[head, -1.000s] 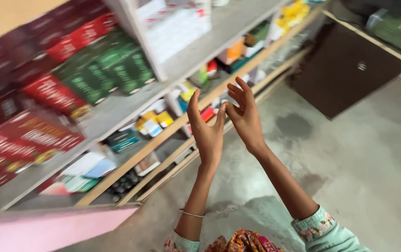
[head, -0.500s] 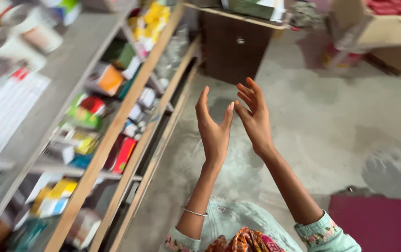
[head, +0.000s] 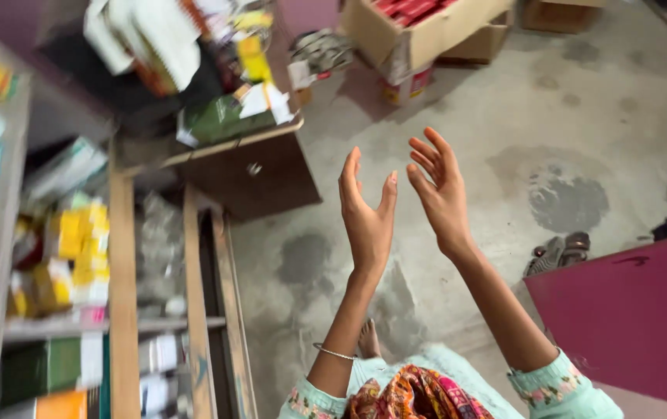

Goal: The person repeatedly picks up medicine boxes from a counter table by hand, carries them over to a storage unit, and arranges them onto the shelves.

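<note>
We hold our left hand (head: 366, 217) and right hand (head: 438, 192) raised, palms near each other, fingers spread, gripping nothing. Nearest us stand the wooden shelves (head: 122, 264) of yellow boxes (head: 77, 248), out of reach.

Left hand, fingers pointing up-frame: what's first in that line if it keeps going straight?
Nothing close: the left hand is empty, with bare concrete floor beyond its fingertips. Farther along that line sits the open cardboard box, likely first, though depth is unclear.
</note>
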